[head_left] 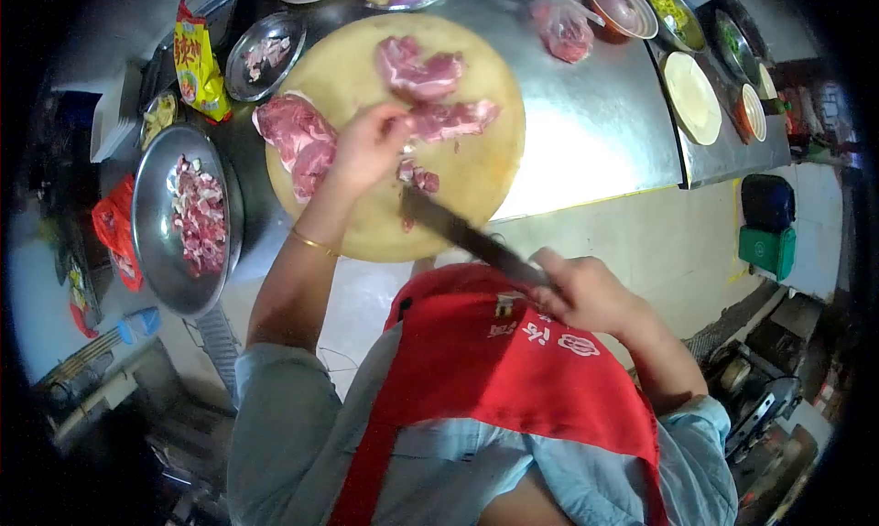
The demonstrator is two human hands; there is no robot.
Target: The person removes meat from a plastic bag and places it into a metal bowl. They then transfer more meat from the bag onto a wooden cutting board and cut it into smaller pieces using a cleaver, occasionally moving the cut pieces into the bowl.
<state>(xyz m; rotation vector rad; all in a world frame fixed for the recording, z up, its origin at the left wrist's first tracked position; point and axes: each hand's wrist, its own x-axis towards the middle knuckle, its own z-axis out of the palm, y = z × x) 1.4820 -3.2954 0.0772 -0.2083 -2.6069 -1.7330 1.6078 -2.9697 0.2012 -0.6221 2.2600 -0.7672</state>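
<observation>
A round cutting board (366,59) carries several pieces of raw meat. My left hand (374,146) is over it with curled fingers, right beside the left end of a strip of meat (453,120); whether they grip it is hidden. A thicker piece of meat (418,68) lies behind that strip, and a large chunk of meat (298,141) is left of my wrist. Small cut meat bits (418,176) lie in front of my fingers. My right hand (586,292) grips the handle of a knife (467,238), its blade pointing left over the board's near edge.
Left of the board, a big metal bowl (151,242) holds cut meat. Behind it are a smaller metal bowl (240,79) and a yellow packet (200,68). At the back right, a bagged piece of meat (560,32) and a cream-coloured plate (691,97) rest on the metal counter (595,114).
</observation>
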